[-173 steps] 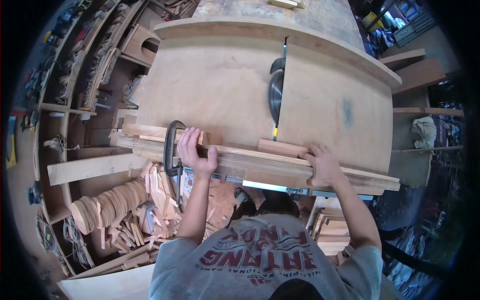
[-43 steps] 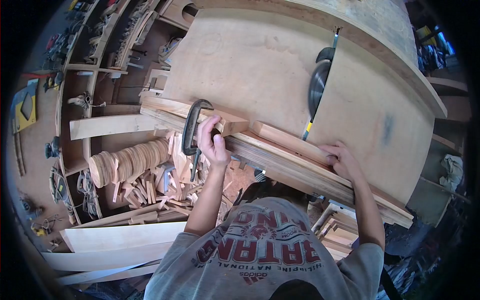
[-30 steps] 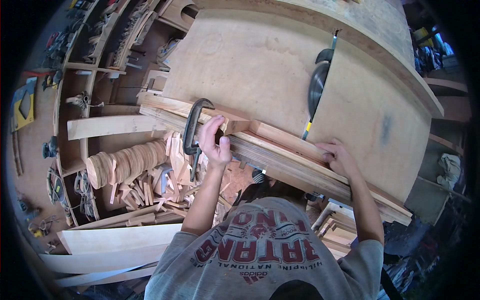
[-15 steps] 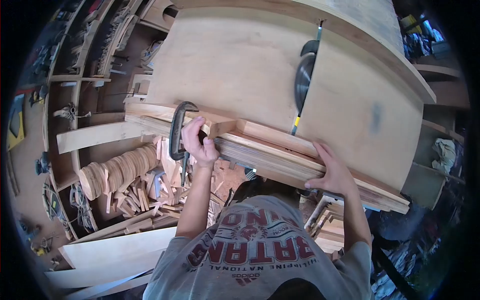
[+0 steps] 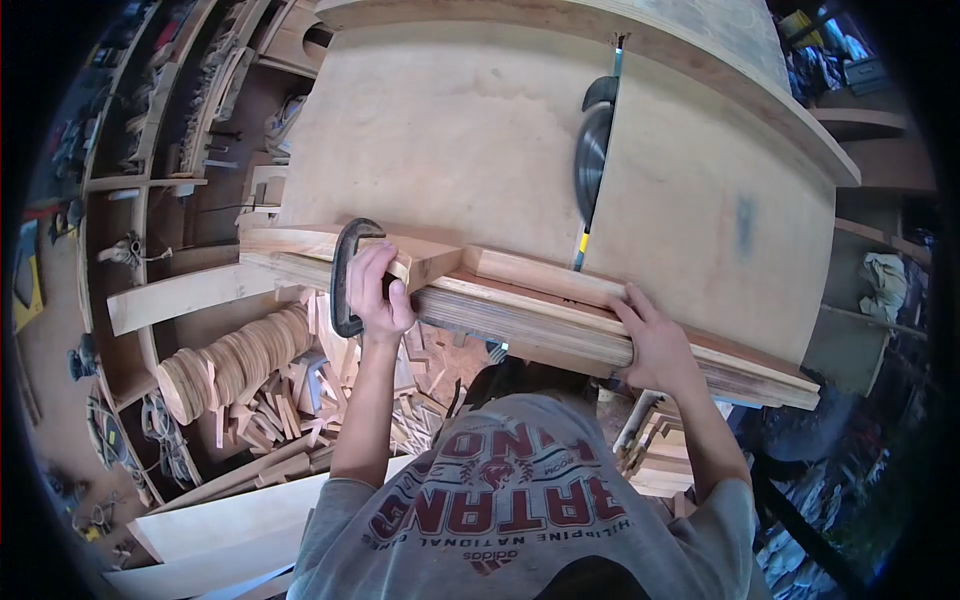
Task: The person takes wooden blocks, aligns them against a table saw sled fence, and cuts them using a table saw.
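My left hand is closed around the end of a wooden block on the sled's near rail. Just left of its fingers, a dark C-clamp hooks over that rail; its screw is hidden. My right hand grips the near edge farther right, fingers over a long wooden strip that runs rightward from the block. Its thumb is out of sight. Beneath both hands lies the layered plywood rail. Beyond them a circular saw blade stands up through the slot in the plywood sled.
A wooden rail crosses the sled's far side. At lower left lie a row of round wooden discs, a heap of offcuts and long pale boards. Shelves with tools line the left. Stacked wood pieces sit below my right arm.
The view has shifted slightly. My right thumb, earlier showing on the rail's front, is now hidden. The clamp's screw, earlier hanging below my left hand, no longer shows. Both hands keep their places.
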A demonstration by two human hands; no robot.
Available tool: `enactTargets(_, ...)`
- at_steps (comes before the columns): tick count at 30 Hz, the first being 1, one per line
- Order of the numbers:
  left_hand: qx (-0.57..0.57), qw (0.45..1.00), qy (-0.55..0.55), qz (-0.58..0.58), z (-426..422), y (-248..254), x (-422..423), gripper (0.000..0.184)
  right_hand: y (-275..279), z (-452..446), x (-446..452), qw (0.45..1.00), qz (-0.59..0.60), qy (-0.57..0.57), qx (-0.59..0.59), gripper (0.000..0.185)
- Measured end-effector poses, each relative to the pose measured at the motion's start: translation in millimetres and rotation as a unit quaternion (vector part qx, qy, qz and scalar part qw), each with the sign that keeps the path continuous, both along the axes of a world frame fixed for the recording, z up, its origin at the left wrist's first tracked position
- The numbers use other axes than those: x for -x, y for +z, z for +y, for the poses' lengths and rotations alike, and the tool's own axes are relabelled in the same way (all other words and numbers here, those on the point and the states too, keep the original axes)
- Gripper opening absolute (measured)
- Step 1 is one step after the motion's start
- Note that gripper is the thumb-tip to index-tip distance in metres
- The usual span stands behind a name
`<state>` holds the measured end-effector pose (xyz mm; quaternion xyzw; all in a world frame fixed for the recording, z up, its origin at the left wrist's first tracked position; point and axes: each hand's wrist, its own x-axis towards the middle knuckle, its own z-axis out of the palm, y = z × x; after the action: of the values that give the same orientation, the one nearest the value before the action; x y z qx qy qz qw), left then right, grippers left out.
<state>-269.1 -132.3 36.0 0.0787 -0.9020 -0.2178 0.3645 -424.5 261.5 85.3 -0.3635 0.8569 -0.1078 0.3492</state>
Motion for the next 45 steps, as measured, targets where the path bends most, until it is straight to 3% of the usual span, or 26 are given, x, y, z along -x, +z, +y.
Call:
enactTargets(15,0.001,0.999,0.015,0.046,2,-9,6,0.046,-2,-5,0,0.999,0.015,-0.039,0.016,0.088)
enactTargets(26,-0.003,0.999,0.010,0.048,-2,-8,11,0.041,-3,-5,4,0.999,0.015,-0.037,0.013,0.089)
enactTargets(45,-0.005,0.997,0.004,0.080,-21,-5,106,0.029,-10,-23,87,0.997,0.046,-0.050,0.048,0.083)
